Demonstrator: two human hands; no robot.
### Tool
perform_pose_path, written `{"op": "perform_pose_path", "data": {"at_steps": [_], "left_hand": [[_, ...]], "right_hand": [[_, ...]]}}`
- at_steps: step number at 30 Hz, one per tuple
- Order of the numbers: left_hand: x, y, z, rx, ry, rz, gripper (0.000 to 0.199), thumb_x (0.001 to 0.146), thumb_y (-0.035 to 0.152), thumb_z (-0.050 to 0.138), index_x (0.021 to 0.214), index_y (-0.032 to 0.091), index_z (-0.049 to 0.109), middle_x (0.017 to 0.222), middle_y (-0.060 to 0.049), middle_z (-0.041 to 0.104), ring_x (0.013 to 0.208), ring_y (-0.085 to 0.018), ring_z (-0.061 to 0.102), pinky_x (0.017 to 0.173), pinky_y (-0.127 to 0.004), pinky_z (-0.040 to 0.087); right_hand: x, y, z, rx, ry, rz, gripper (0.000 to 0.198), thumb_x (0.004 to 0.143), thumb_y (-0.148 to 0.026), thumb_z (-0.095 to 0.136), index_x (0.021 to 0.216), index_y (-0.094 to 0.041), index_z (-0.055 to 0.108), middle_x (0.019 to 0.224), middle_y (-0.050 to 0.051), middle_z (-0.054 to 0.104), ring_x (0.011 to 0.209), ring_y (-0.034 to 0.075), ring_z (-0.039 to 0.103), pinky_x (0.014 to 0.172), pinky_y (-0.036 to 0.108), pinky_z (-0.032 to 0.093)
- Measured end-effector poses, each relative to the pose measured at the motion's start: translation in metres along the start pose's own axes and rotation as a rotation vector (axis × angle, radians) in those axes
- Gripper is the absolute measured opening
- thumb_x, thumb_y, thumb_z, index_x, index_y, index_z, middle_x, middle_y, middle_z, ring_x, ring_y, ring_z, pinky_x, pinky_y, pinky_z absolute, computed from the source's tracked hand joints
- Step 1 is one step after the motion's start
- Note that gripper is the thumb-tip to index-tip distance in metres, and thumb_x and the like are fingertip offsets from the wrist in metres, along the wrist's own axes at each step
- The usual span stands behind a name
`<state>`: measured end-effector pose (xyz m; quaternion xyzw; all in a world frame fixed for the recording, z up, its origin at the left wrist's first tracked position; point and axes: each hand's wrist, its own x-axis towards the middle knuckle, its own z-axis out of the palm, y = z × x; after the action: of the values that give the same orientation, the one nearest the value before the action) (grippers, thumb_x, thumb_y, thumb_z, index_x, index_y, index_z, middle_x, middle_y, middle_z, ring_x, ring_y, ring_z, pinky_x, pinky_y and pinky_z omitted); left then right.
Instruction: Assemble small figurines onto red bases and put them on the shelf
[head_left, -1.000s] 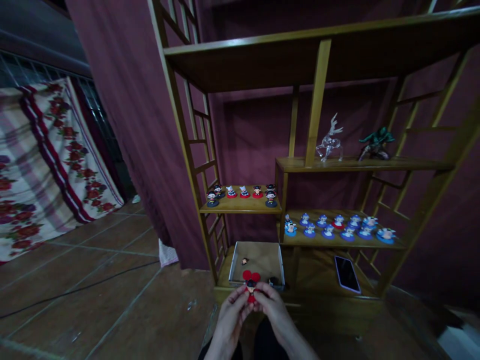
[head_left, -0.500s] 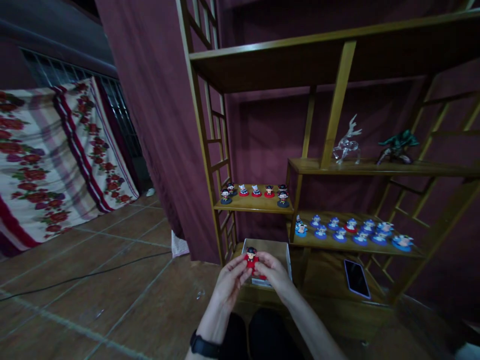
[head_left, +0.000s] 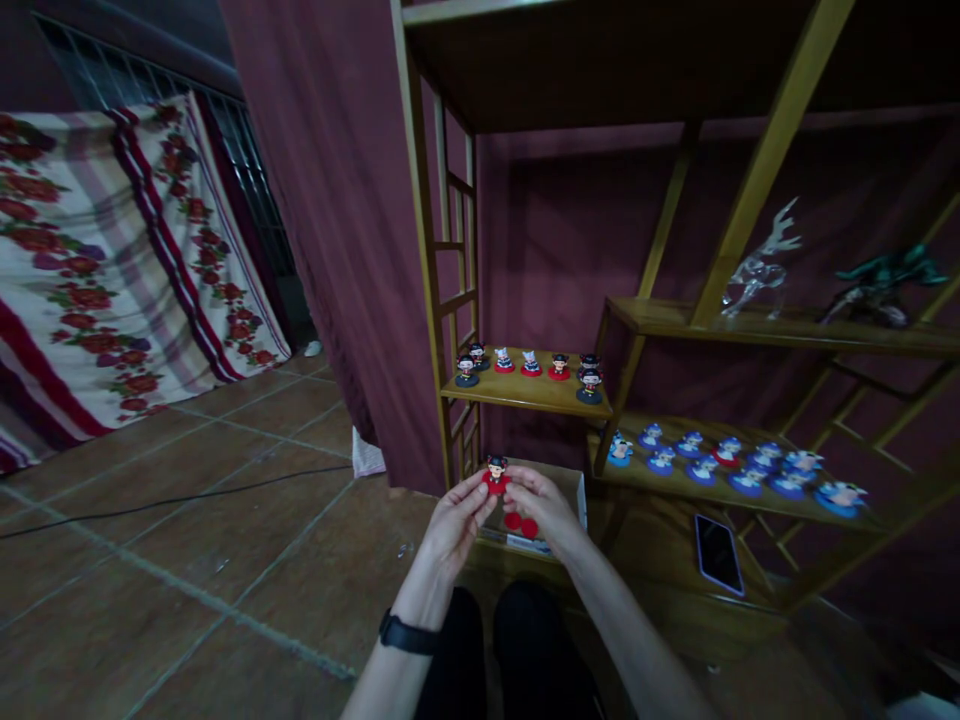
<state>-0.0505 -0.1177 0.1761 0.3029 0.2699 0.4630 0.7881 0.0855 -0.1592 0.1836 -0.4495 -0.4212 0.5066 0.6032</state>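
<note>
Between the hands (head_left: pixel 454 523) | red-based figurine (head_left: pixel 496 472), upright | both pinching its base

The held doll (head_left: pixel 496 473) shows black hair with touches of red, above a red base. The discs (head_left: pixel 529 528) are plain red, the box (head_left: pixel 574 488) tan inside. The shelves (head_left: pixel 517 392) are yellowish brown. The small figures (head_left: pixel 466 370) mix black, white and red, on dark grey or red bases; the lower toys (head_left: pixel 703 468) are white, blue and lilac, one with a red base. The deer (head_left: pixel 759 265) is clear; the statue (head_left: pixel 885 285), blurred, looks green and dark brown. The phone (head_left: pixel 718 553) is black, rimmed in lilac. The curtain (head_left: pixel 322 200) is plain plum. The blanket (head_left: pixel 97 270) carries red roses, dark red stripes and greyish plaid on white. The wristband (head_left: pixel 409 634) is black.
</note>
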Motion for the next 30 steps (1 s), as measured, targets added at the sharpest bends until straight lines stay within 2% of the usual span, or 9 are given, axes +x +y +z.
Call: {"op": "perform_pose_path", "data": {"at_steps": [5,8,12,19,26,30], "left_hand": [[0.009,-0.01,-0.016,-0.066,-0.037,-0.063,0.029,0.069,0.002,0.062,0.097,0.009,0.063,0.095,-0.011,0.067,0.076,-0.011,0.064,0.074,-0.02,0.051],[0.011,-0.016,-0.021,-0.061,0.012,-0.063,0.03,0.068,0.0,0.062,0.096,0.008,0.063,0.093,-0.011,0.067,0.077,-0.012,0.064,0.073,-0.021,0.052],[0.012,-0.023,-0.023,0.009,0.088,-0.019,0.032,0.066,0.0,0.064,0.097,0.009,0.062,0.092,-0.011,0.067,0.077,-0.014,0.064,0.073,-0.023,0.052],[0.013,-0.036,-0.025,0.13,0.097,0.109,0.038,0.061,0.01,0.071,0.098,0.01,0.06,0.085,-0.008,0.068,0.075,-0.013,0.063,0.074,-0.025,0.049],[0.022,-0.049,-0.026,0.545,0.096,0.261,0.05,0.059,0.02,0.071,0.106,0.012,0.057,0.087,-0.006,0.067,0.072,-0.015,0.061,0.073,-0.029,0.048],[0.026,-0.054,-0.03,0.957,0.083,0.43,0.044,0.068,0.022,0.063,0.111,0.015,0.056,0.093,-0.007,0.065,0.083,-0.018,0.06,0.078,-0.032,0.046]], "right_hand": [[0.007,0.015,-0.002,-0.042,0.03,-0.016,0.039,0.065,-0.037,0.064,0.1,-0.019,0.059,0.092,0.005,0.063,0.073,0.014,0.057,0.062,0.026,0.047],[0.012,0.029,-0.007,-0.034,0.044,-0.018,0.042,0.063,-0.038,0.065,0.101,-0.02,0.058,0.095,0.005,0.062,0.074,0.014,0.058,0.062,0.027,0.048],[0.014,0.042,-0.012,0.01,0.053,0.059,0.043,0.062,-0.037,0.066,0.1,-0.018,0.059,0.097,0.007,0.063,0.069,0.013,0.058,0.063,0.028,0.048],[0.016,0.055,-0.015,0.143,0.02,0.134,0.042,0.06,-0.032,0.069,0.098,-0.017,0.06,0.097,0.007,0.064,0.076,0.014,0.06,0.071,0.029,0.047],[0.019,0.06,-0.024,0.184,0.004,0.15,0.04,0.06,-0.026,0.069,0.098,-0.017,0.061,0.098,0.007,0.065,0.085,0.017,0.06,0.074,0.03,0.046],[0.021,0.066,-0.029,0.221,0.015,0.164,0.037,0.06,-0.024,0.069,0.095,-0.017,0.061,0.094,0.006,0.065,0.084,0.016,0.06,0.073,0.029,0.047]]}}
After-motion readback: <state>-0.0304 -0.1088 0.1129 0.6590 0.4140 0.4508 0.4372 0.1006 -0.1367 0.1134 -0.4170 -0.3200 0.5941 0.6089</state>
